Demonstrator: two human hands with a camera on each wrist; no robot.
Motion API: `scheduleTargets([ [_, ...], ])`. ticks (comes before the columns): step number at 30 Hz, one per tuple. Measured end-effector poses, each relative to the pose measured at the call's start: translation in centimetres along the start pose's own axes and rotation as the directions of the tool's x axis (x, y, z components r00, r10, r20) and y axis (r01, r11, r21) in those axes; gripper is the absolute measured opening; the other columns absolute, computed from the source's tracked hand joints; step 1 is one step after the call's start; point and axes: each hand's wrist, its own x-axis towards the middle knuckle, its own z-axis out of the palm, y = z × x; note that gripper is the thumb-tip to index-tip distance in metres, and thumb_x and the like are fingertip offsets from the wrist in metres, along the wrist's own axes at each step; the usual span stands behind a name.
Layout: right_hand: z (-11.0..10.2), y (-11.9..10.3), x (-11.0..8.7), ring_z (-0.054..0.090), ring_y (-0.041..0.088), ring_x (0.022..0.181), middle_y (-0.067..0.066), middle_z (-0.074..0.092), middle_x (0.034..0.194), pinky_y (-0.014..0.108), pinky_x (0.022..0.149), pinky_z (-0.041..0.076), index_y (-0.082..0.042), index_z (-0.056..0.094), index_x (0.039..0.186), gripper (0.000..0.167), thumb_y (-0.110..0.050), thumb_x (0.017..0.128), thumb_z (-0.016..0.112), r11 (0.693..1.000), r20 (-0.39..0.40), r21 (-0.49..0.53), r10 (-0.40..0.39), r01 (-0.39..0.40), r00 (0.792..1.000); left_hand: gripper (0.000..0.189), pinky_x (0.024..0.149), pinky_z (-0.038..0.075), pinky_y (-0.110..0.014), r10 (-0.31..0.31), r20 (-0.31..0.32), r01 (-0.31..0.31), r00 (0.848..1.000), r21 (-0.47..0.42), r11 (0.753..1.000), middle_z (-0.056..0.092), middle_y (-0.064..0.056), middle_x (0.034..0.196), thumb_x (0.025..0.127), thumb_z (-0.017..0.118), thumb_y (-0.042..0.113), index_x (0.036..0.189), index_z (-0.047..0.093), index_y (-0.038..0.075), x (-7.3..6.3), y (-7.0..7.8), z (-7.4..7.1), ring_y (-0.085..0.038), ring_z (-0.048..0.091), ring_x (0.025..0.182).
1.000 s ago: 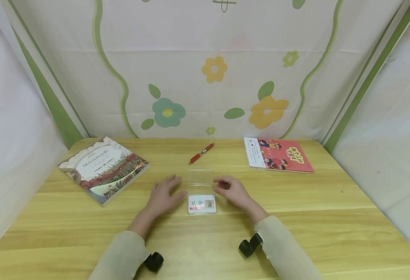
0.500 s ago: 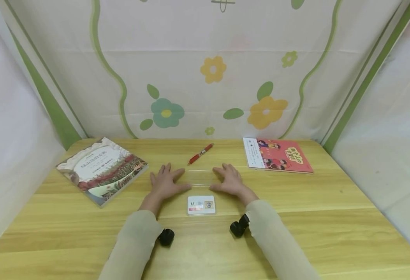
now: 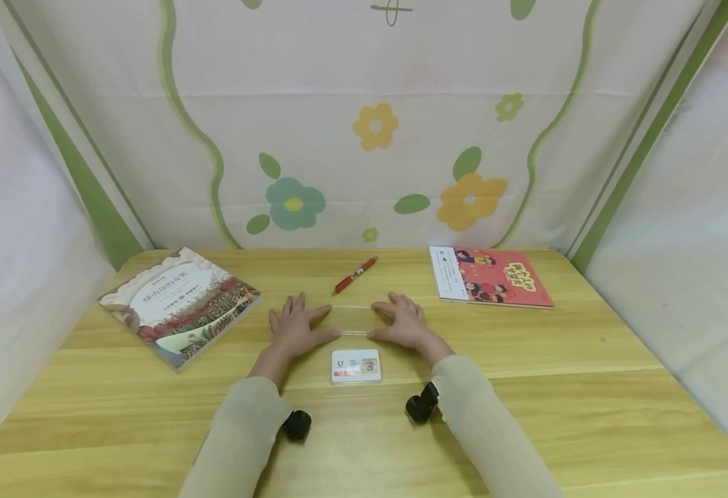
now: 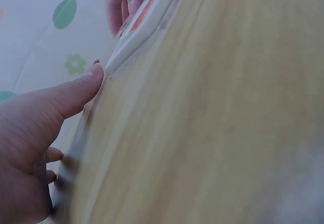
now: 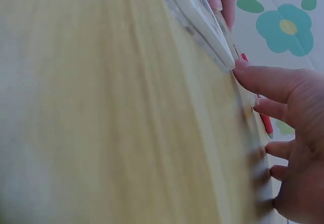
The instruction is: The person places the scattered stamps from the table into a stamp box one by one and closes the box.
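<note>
A clear plastic lid (image 3: 352,319) lies flat on the wooden table. My left hand (image 3: 298,332) pinches its left end, thumb at the near corner and forefinger at the far corner. At the opposite end my right hand (image 3: 406,326) holds it the same way, its other fingers spread on the table. Just nearer to me sits a small clear case with white printed cards (image 3: 356,366); no hand touches it in the head view. Both wrist views show the case edge-on, with the left thumb (image 4: 93,79) and right thumb (image 5: 245,72) beyond it.
A red pen (image 3: 354,275) lies slantwise behind the lid. One book with a floral cover (image 3: 180,304) is at the left, and a red book (image 3: 491,277) at the back right. A white flowered cloth (image 3: 370,159) hangs behind the table.
Both hands have moved forward from beside the card case to the ends of the clear lid, thumbs and forefingers closing in on its corners. The lid and case look unmoved.
</note>
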Motion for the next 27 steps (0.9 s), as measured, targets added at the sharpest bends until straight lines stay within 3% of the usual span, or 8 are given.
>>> scheduleTargets([
  [6,-0.5,-0.7,-0.9,0.024,0.032,0.122,0.014,0.032,0.133,0.05,0.097,0.012,-0.01,0.044,0.126,0.063,-0.032,0.071,0.068,0.991,0.025,0.123,-0.064,0.06,0.998,0.066,0.09,-0.006,-0.061,0.027,-0.015,-0.028,1.0,-0.064,0.998,0.012,-0.022,0.139,0.072,0.055,0.058,0.126,0.046,0.022,-1.1,0.0,-0.4,-0.042,0.001,0.124],
  [11,-0.9,-1.5,-2.4,0.03,0.027,0.12,0.011,0.037,0.13,0.045,0.096,0.02,-0.006,0.043,0.126,0.065,-0.029,0.071,0.069,0.969,0.05,0.232,-0.096,0.082,0.994,0.065,0.091,-0.003,-0.061,0.06,-0.031,-0.063,0.998,-0.131,0.989,0.015,-0.024,0.137,0.072,0.058,0.054,0.126,0.046,0.019,-2.8,0.5,-1.0,-0.044,0.005,0.123],
  [18,-1.0,-2.0,-4.6,0.032,0.026,0.119,0.008,0.04,0.129,0.043,0.096,0.022,-0.007,0.044,0.126,0.065,-0.032,0.071,0.068,0.957,0.048,0.27,-0.129,0.111,0.991,0.066,0.091,0.002,-0.061,0.078,-0.09,-0.095,0.993,-0.209,0.973,0.022,-0.027,0.134,0.07,0.061,0.052,0.123,0.05,0.014,-5.2,1.5,-0.9,-0.045,0.018,0.119],
  [23,-0.8,-2.0,-5.9,0.032,0.027,0.118,0.009,0.041,0.128,0.047,0.096,0.021,-0.007,0.045,0.125,0.063,-0.029,0.071,0.07,0.948,0.023,0.282,-0.156,0.144,0.987,0.064,0.089,0.002,-0.064,0.071,-0.126,-0.094,0.989,-0.187,0.978,0.024,-0.024,0.134,0.07,0.063,0.05,0.123,0.05,0.016,-6.6,1.9,-0.1,-0.043,0.012,0.122],
  [27,-0.3,-1.8,-6.6,0.034,0.029,0.117,0.011,0.042,0.126,0.049,0.094,0.022,-0.007,0.047,0.123,0.063,-0.031,0.07,0.07,0.963,0.007,0.201,-0.186,0.181,0.983,0.064,0.089,-0.001,-0.064,0.055,-0.141,-0.079,0.988,-0.172,0.982,0.022,-0.023,0.136,0.07,0.064,0.049,0.122,0.051,0.016,-7.5,1.9,0.7,-0.042,0.009,0.123],
])
